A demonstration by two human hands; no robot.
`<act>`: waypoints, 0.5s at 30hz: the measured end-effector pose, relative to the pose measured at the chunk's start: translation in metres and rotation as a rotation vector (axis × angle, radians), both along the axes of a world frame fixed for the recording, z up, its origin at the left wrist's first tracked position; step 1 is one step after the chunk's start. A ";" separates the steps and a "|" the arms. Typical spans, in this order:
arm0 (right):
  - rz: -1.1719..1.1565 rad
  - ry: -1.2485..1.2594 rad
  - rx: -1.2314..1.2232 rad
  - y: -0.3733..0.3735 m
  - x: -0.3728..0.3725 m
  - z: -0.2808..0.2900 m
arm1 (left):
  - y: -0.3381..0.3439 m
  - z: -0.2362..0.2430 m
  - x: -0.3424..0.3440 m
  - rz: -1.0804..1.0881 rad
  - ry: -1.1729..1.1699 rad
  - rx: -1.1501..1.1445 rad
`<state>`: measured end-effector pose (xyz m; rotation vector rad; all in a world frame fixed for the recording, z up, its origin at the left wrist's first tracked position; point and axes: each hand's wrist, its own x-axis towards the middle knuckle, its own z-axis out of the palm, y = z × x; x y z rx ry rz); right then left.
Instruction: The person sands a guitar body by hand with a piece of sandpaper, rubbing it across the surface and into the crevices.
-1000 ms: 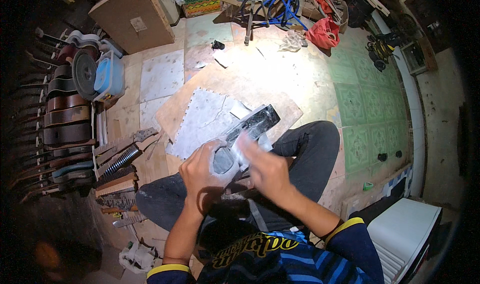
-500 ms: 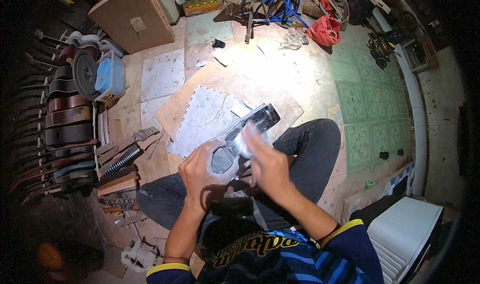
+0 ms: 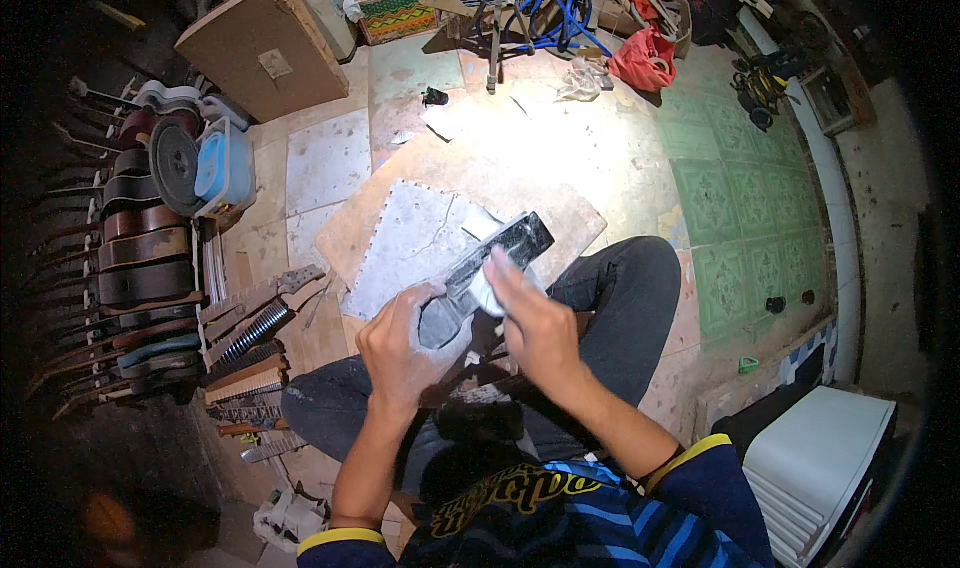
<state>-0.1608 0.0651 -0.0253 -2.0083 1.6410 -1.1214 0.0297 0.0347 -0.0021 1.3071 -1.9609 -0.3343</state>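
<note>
My left hand (image 3: pixel 405 340), coated in pale dust, grips the rounded grey end of a dark, dusty workpiece (image 3: pixel 525 238). This piece is long and blocky, and its black far end points up and to the right. Against its right side, my right hand (image 3: pixel 535 323) presses a whitish pad or folded sheet (image 3: pixel 487 294); the fingers are a little blurred, and the pad's exact kind is unclear. Behind the piece lies a grey sheet with a notched edge (image 3: pixel 400 238), with a small white block (image 3: pixel 482 223) on it.
Under the grey sheet is a tan board (image 3: pixel 575 203). Several guitar bodies (image 3: pixel 145 238) stand in a row at the left, near a blue-lidded tub (image 3: pixel 225 168). Saws and a spring (image 3: pixel 255 326) lie closer. A white cabinet (image 3: pixel 820 458) stands at the near right.
The view has shifted slightly. My right hand stays at the workpiece with a small movement along it, while the left hand keeps its grip.
</note>
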 end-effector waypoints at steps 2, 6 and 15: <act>-0.036 -0.013 0.070 0.009 0.008 0.008 | 0.002 0.002 -0.004 0.001 0.020 0.042; 0.108 -0.057 0.089 0.016 0.004 0.006 | -0.001 0.008 -0.007 0.021 0.062 0.056; -0.074 -0.726 0.152 0.017 -0.029 0.017 | 0.005 0.006 -0.005 -0.003 -0.002 0.070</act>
